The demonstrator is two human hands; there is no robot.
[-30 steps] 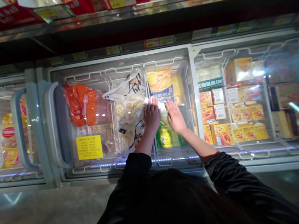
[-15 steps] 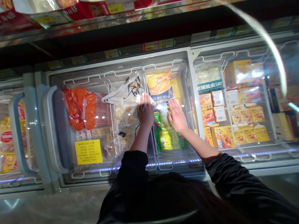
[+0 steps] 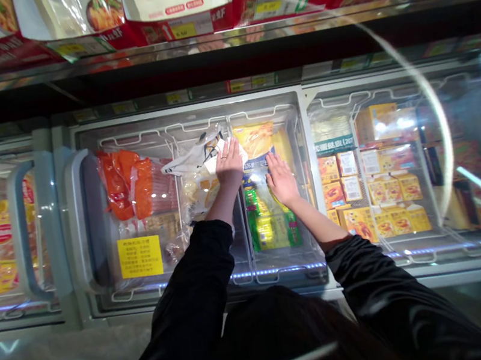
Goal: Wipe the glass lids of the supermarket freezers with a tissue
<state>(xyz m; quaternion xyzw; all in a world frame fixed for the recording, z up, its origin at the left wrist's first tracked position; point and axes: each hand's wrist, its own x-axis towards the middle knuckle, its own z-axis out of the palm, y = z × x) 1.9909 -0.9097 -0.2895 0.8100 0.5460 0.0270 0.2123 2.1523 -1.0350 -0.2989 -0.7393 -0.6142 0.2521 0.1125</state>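
Note:
My left hand (image 3: 228,162) presses a white tissue (image 3: 212,164) against the freezer's clear lid, its fingers stretched forward over it. Tissue edges stick out on both sides of the fingers. To the right, my right hand (image 3: 281,181) lies open and flat on the lid, holding nothing. Beneath the lid near the left hand is a white-and-clear bag with black print (image 3: 187,159). Close to the right hand are a yellow-and-blue cheese bag (image 3: 253,139) and green-and-yellow packets (image 3: 266,224) in a wire basket.
Orange packages (image 3: 129,182) and a yellow notice (image 3: 140,257) are at the left, beside a grey handle (image 3: 85,223). Yellow boxes (image 3: 394,188) fill the right-hand freezer section. A shelf edge with red trays (image 3: 180,26) runs above the freezer.
Both hands have slid a little farther forward over the lid, and more of the tissue shows left of my left hand. The view has shifted slightly.

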